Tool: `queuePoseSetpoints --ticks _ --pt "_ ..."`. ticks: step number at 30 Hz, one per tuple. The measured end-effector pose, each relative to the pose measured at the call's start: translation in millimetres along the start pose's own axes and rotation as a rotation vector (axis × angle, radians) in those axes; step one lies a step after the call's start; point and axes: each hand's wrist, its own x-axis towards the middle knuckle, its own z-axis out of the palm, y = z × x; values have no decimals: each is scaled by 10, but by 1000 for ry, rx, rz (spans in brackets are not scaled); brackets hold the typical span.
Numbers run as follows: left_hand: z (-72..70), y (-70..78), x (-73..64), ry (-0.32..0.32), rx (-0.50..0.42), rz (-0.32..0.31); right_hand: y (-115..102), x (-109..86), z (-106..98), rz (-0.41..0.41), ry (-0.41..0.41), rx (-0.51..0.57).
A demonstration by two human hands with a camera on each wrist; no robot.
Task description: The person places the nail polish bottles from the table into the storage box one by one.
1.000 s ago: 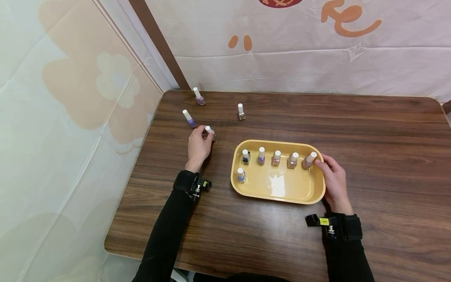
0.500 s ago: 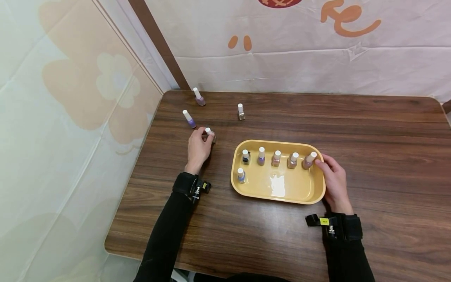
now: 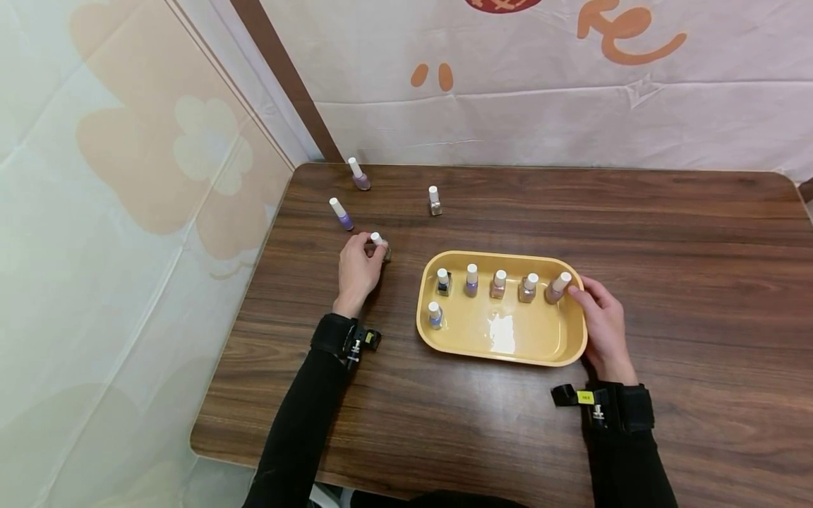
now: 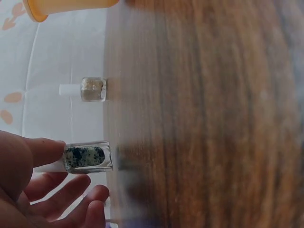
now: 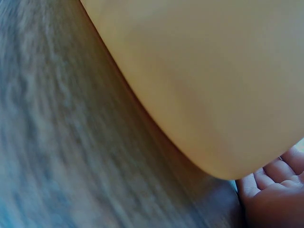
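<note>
Six bottles [image 3: 498, 288] are set in the tray [image 3: 464, 340] gripped by the right hand [image 3: 602, 324], a speckled bottle [image 4: 88, 157] is pinched by the left hand [image 3: 358, 271], and three others [image 3: 435, 207] are left outside.

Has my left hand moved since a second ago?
Yes, slightly: nearer you in the head view, judged against the purple bottle just beyond your left hand.

A strip of table [image 3: 399, 303] lies free between the left hand [image 3: 358, 274] and the yellow tray [image 3: 470, 333], whose rim [image 3: 502, 358] bars low crossing; inside, five bottles [image 3: 498, 286] block the back, leaving room at front right.
</note>
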Motion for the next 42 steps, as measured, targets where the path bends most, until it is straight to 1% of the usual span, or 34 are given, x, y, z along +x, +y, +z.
queuePoseSetpoints --ticks 6,12,17,22,29,36,42 --pt "5 9 -10 -1 2 -3 -9 4 2 4 -1 -15" --pt "4 35 -26 12 2 17 -15 4 3 5 -5 -30" --pt "-16 96 -56 19 -3 27 -15 2 0 8 -6 -32" --pt "-36 157 -95 10 -21 36 -15 -3 -8 13 -12 -35" --pt "-32 211 -124 26 -22 69 -14 -7 -10 9 -16 -27" --pt "-71 274 -163 7 -38 89 -8 -4 -10 5 -15 -22" --pt "-83 318 -198 -9 -37 93 -7 -6 -10 0 -11 -21"
